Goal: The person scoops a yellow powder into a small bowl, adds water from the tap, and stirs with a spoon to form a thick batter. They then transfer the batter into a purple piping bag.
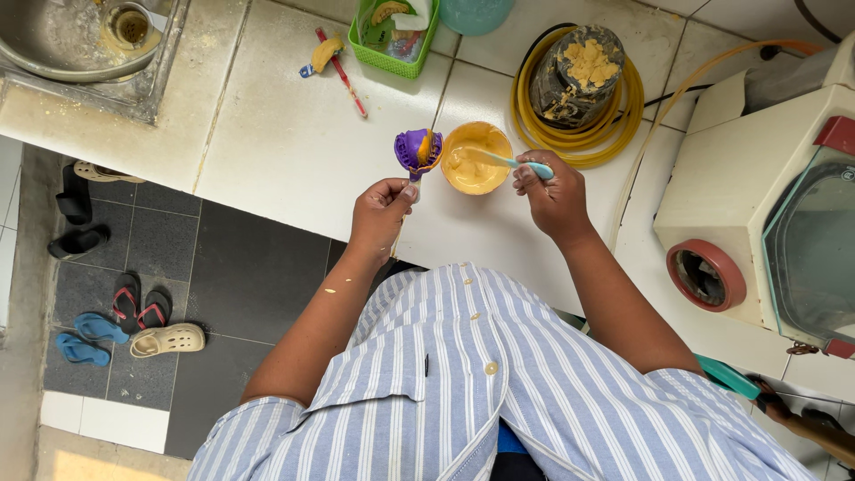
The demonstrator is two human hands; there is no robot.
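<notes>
My left hand (381,211) grips the handle of a purple tray-shaped mould (417,150), held over the white counter (294,142) with some yellow paste in it. Just to its right stands a yellow bowl (476,158) with yellow paste smeared inside. My right hand (554,196) holds a light blue spatula (517,164) by its handle, and the blade rests inside the bowl.
A green basket (393,34) with tools, a red-handled tool (342,75), a coiled yellow hose around a paste-caked block (578,76), a metal sink (80,40) at top left, a white machine (766,196) on the right. Sandals (134,325) lie on the dark floor.
</notes>
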